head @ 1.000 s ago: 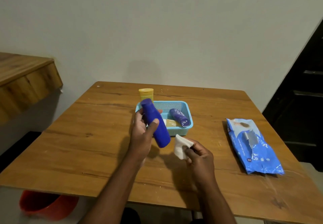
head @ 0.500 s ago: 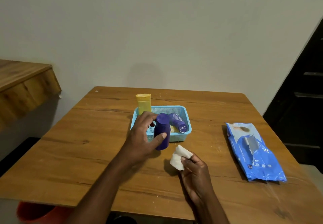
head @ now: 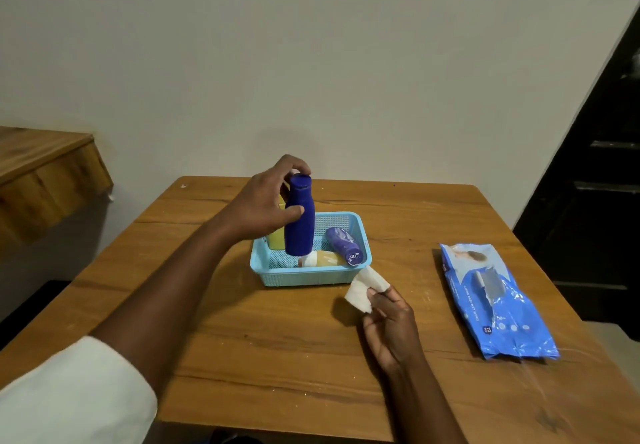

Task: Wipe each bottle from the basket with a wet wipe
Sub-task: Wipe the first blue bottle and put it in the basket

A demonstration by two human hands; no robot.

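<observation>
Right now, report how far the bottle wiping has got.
Done: cannot tell. In hand: left hand holds the blue bottle upright over the basket; right hand pinches the wipe. Left: likely the purple, yellow and amber bottles.

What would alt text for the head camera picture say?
A person's left hand holds a dark blue bottle upright over a light blue basket of bottles on a wooden table, while the right hand pinches a white wet wipe.
</observation>
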